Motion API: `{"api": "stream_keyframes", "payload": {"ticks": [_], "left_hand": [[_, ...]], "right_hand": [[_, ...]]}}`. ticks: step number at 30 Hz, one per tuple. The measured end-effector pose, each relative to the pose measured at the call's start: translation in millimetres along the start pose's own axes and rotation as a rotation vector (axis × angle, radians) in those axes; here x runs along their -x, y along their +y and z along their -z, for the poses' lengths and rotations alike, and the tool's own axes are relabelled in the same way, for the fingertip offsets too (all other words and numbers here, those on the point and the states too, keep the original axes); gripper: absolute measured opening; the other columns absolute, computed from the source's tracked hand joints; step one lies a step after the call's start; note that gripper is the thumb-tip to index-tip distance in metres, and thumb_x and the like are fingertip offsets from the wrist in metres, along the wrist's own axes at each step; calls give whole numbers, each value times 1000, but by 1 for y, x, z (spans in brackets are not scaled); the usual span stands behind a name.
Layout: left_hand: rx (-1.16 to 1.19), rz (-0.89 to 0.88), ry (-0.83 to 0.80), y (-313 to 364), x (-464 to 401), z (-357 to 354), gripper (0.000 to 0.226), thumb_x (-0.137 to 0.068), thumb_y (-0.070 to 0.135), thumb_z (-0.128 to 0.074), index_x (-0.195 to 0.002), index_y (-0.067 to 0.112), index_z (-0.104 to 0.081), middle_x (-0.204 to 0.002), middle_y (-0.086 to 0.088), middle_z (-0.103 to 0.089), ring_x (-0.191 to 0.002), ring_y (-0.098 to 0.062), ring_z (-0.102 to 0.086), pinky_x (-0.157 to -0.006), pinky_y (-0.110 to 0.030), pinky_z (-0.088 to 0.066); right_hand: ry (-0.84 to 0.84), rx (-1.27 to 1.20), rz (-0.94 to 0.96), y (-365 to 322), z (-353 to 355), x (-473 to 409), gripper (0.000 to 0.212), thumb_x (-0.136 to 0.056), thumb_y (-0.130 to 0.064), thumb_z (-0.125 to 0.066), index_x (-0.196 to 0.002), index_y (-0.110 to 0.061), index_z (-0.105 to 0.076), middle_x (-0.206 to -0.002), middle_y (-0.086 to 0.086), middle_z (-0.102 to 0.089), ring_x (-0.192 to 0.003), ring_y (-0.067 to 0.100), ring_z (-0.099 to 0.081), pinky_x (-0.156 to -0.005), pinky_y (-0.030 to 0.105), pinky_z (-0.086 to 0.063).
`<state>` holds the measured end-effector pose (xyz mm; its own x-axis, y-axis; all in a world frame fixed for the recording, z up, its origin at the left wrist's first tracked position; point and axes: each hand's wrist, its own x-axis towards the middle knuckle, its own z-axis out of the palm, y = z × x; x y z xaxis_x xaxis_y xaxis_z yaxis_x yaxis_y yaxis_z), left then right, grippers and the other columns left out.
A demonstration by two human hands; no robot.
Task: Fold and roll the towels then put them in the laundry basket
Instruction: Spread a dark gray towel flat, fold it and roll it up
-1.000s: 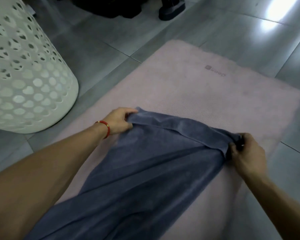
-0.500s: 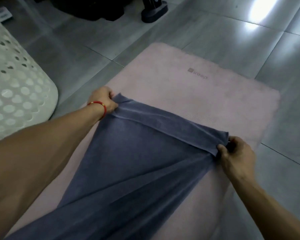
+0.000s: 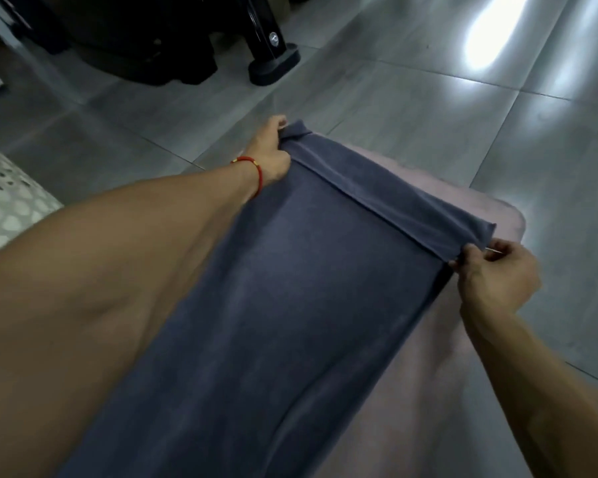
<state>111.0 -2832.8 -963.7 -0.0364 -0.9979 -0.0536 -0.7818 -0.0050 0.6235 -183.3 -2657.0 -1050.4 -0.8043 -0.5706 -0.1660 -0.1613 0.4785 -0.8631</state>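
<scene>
Black stand base (image 3: 274,65) beyond towel (image 3: 290,305)

A plain slate-blue towel (image 3: 308,305) is seen on a pale pink mat (image 3: 428,391). A red cord bracelet (image 3: 252,170) with gold beads is worn. The grey floor (image 3: 411,98) is tiled; the basket (image 3: 4,208) is white, perforated.

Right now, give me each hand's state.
Left hand: grips the towel at its far left corner.
Right hand: pinches the towel's far right corner.
</scene>
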Motion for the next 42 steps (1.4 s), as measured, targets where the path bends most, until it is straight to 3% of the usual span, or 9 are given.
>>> {"api": "stream_keyframes", "payload": {"ticks": [4,9,12,15,21,28,34,38,42], "left_hand": [[-116,35,-189,-20,5,-17,95,-85,-9,-43,-160,27,3,-168,-7,0,-153,-24,-13,-125,-36,-16],[-367,-28,-330,-70,91,-41,68,-93,6,-48,-157,19,-28,-168,-8,1,-153,-25,-15,-123,-32,-18],[-489,-141,-278,-112,181,-33,53,-95,19,-42,-148,15,-45,-165,-10,-21,-148,-29,-32,-121,-42,-29],[-567,-151,-225,-161,279,-6,58,-90,32,-31,-138,13,-57,-156,-12,-42,-135,-33,-49,-113,-49,-40],[-568,166,-43,-248,457,65,53,-92,33,-33,-137,11,-51,-143,-12,-47,-125,-33,-51,-105,-49,-45],[-481,588,8,-295,629,89,69,-77,14,-60,-144,12,-42,-140,-19,-45,-124,-45,-49,-101,-57,-46],[-356,885,-101,-324,677,95,77,-94,22,-53,-159,22,-14,-165,-10,-11,-137,-39,-33,-110,-47,-38],[-201,908,36,-346,679,102,77,-92,8,-52,-160,20,-17,-165,-10,-19,-140,-38,-37,-119,-39,-26],[-195,924,160,-354,657,110,74,-91,3,-49,-158,18,-21,-154,-18,-36,-133,-41,-45,-114,-43,-34]], "right_hand": [[-179,175,169,3,5,24,51,-85,-4,-61,-135,-14,-54,-123,12,-58,-98,26,-57,-94,41,-50],[-466,789,933,45,-2,95,54,-95,-39,-50,-147,-28,-48,-163,17,-28,-150,40,-24,-120,58,0],[-669,995,1015,63,1,122,63,-98,-52,-21,-153,-29,-40,-163,15,-29,-149,38,-29,-118,66,-19],[-708,1055,1057,63,5,129,58,-101,-49,-29,-153,-27,-40,-162,16,-30,-145,39,-32,-115,61,-29],[-852,866,1412,40,-13,200,54,-85,-40,-69,-135,-23,-60,-142,15,-52,-119,38,-55,-99,60,-43],[-1280,714,1871,32,-24,355,53,-84,-41,-45,-133,-25,-60,-131,4,-62,-105,29,-66,-83,44,-57],[-1604,725,2027,59,-18,454,50,-96,-39,-46,-143,-25,-52,-145,2,-51,-129,25,-52,-103,44,-49],[-1686,923,1968,76,-22,480,58,-104,-41,-45,-158,-27,-30,-169,6,-12,-154,29,-16,-120,51,-25],[-1699,899,2009,87,-26,468,58,-99,-47,-36,-152,-26,-43,-163,7,-31,-148,27,-36,-112,45,-40]]}}
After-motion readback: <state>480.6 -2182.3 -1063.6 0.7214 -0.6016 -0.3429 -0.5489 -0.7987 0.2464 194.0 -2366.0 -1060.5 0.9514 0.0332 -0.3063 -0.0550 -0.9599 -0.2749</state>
